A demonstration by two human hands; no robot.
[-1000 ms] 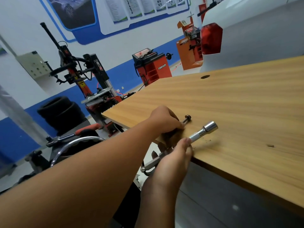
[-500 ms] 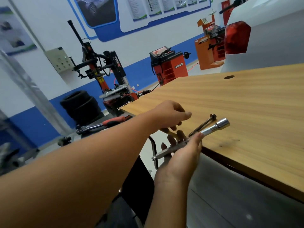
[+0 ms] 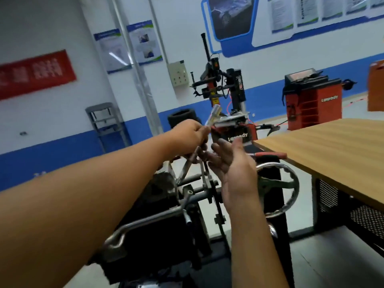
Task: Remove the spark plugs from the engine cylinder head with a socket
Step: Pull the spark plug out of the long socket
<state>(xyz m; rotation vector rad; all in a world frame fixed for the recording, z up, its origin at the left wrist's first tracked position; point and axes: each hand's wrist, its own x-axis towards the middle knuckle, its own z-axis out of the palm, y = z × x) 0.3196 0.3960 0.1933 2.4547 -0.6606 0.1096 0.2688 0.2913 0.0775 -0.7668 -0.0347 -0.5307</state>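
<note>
My left hand (image 3: pixel 190 138) grips a long chrome socket tool (image 3: pixel 215 112) around its middle. The socket end points up and right, and the shaft runs down-left below my fist. Just right of it my right hand (image 3: pixel 234 165) is held palm up with its fingers spread, holding nothing; its fingertips are close to the tool's shaft. Below both hands a dark engine (image 3: pixel 160 206) sits on a black stand, blurred, and no spark plug can be made out on it.
A grey hand wheel (image 3: pixel 279 185) on the stand sits right of my right wrist. A red-handled ratchet (image 3: pixel 270 155) lies behind it. The wooden table (image 3: pixel 332 154) fills the right side. A bent steel bar (image 3: pixel 145 221) crosses the stand's front. Tyre machines stand along the far wall.
The view has swung left, away from the table, to the engine stand. The socket tool has passed from my right hand to my left. My right hand has opened.
</note>
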